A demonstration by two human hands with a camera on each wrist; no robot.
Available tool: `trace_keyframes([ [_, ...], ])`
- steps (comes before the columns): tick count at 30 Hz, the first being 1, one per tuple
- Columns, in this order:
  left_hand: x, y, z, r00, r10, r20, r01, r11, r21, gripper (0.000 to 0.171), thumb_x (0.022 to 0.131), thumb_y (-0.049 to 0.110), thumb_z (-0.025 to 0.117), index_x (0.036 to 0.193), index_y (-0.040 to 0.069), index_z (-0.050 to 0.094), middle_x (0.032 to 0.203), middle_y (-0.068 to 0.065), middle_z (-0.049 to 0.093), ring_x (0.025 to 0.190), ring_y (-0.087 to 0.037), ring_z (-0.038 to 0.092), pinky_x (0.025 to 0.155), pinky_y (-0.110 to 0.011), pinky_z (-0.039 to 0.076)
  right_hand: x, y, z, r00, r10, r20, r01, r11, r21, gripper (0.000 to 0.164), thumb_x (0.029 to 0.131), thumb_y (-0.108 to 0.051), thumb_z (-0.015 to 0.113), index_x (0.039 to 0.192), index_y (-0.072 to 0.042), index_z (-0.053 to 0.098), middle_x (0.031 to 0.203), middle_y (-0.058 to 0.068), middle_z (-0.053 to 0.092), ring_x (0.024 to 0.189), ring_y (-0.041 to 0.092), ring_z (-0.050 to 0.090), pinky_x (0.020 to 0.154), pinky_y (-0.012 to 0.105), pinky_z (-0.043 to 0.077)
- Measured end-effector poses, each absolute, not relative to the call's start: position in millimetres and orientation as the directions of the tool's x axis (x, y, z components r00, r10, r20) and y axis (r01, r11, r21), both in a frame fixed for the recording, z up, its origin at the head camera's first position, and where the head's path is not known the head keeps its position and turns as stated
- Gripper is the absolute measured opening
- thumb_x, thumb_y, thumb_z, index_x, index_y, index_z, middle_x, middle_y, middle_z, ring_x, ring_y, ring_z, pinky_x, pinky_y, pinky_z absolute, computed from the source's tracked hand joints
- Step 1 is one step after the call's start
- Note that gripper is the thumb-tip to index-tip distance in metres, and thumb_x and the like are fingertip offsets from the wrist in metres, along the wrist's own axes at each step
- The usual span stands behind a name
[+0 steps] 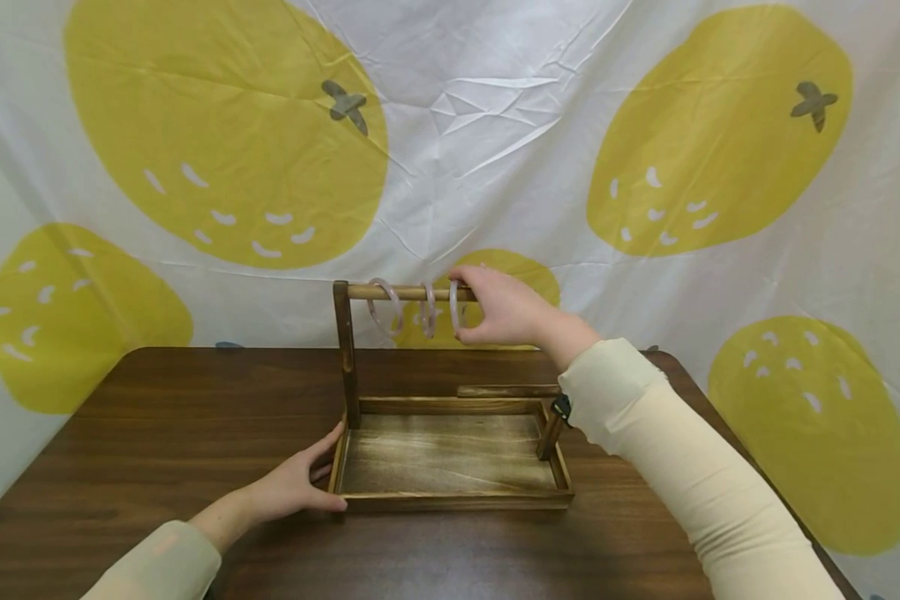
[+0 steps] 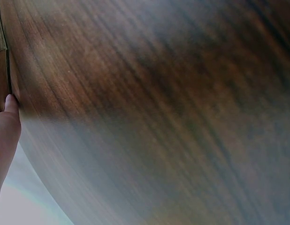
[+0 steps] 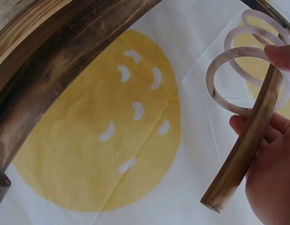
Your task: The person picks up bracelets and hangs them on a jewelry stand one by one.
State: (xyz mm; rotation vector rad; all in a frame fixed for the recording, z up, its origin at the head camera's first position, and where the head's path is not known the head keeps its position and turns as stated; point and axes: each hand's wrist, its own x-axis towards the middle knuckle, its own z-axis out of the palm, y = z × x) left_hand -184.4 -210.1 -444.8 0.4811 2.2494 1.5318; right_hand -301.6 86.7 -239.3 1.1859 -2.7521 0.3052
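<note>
A wooden stand has a tray base [image 1: 457,502] and a tall left post [image 1: 347,358] carrying a horizontal bar [image 1: 412,292]. Three pale, translucent bangles encircle the bar. My right hand [image 1: 512,307] pinches the rightmost bangle [image 1: 454,308] between thumb and fingers, close to the bar's free end [image 3: 212,205]. Further left hang the middle bangle [image 1: 432,312] and another bangle [image 1: 398,310]. My left hand [image 1: 288,482] grips the tray's left end, thumb at the front corner, fingers along the side. In the left wrist view only a finger [image 2: 9,126] shows, at the wood's edge.
At the tray's right side rises a short post [image 1: 549,435], topped by a lower bar [image 1: 498,391] that points left. My right forearm [image 1: 690,450] passes over that side. The brown table [image 1: 195,400] ends at a lemon-print curtain [image 1: 487,100].
</note>
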Motion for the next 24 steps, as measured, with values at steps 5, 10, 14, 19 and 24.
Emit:
trace_keyframes([
  [5,-184.7,-210.2,-445.8,-0.871,0.48,-0.106,0.08,0.35,0.933,0.11,0.077,0.019,0.077,0.15,0.004,-0.005,0.153,-0.03,-0.004,0.137,-0.048,0.019,0.109,-0.05,0.032,-301.4,86.4,-240.0,-0.679,-0.707,0.198,-0.731,0.677,-0.091,0.073,0.074,-0.031,0.072,0.134,-0.002,0.042,0.129,0.01,0.055,0.126,0.027,0.048,0.12,0.04,0.018],
  [10,-184.5,-209.6,-444.0,-0.867,0.491,-0.09,0.097,0.344,0.934,0.11,0.078,0.017,0.076,0.15,0.003,-0.005,0.152,-0.032,-0.003,0.137,-0.049,0.019,0.109,-0.051,0.032,-301.3,86.7,-240.1,-0.673,-0.714,0.195,-0.733,0.678,-0.051,0.077,0.075,-0.034,0.072,0.136,-0.002,0.039,0.135,0.011,0.052,0.128,0.026,0.047,0.121,0.042,0.015],
  [14,-184.9,-209.2,-442.0,-0.864,0.498,-0.08,0.105,0.333,0.937,0.109,0.078,0.015,0.076,0.149,0.002,-0.005,0.152,-0.032,-0.004,0.137,-0.049,0.017,0.109,-0.052,0.031,-299.5,89.0,-240.4,-0.673,-0.71,0.208,-0.731,0.681,-0.039,0.085,0.077,-0.043,0.07,0.142,-0.004,0.032,0.144,0.012,0.042,0.135,0.027,0.038,0.121,0.044,0.012],
  [19,-184.6,-207.5,-435.8,-0.869,0.489,-0.073,0.108,0.331,0.937,0.103,0.082,0.015,0.072,0.149,-0.002,-0.004,0.152,-0.032,-0.002,0.137,-0.05,0.016,0.11,-0.053,0.029,-293.1,95.1,-242.4,-0.699,-0.668,0.254,-0.701,0.71,-0.06,0.092,0.079,-0.056,0.064,0.148,-0.01,0.024,0.152,0.012,0.029,0.142,0.03,0.022,0.12,0.052,0.008],
  [24,-184.7,-206.4,-420.3,-0.942,0.33,-0.06,0.115,0.486,0.866,0.086,0.091,0.033,0.059,0.149,-0.002,0.006,0.153,-0.03,0.006,0.139,-0.048,0.012,0.112,-0.061,0.021,-283.7,104.7,-245.5,-0.767,-0.586,0.262,-0.631,0.763,-0.14,0.091,0.083,-0.056,0.06,0.151,-0.017,0.016,0.157,0.01,0.018,0.145,0.036,0.007,0.114,0.065,-0.002],
])
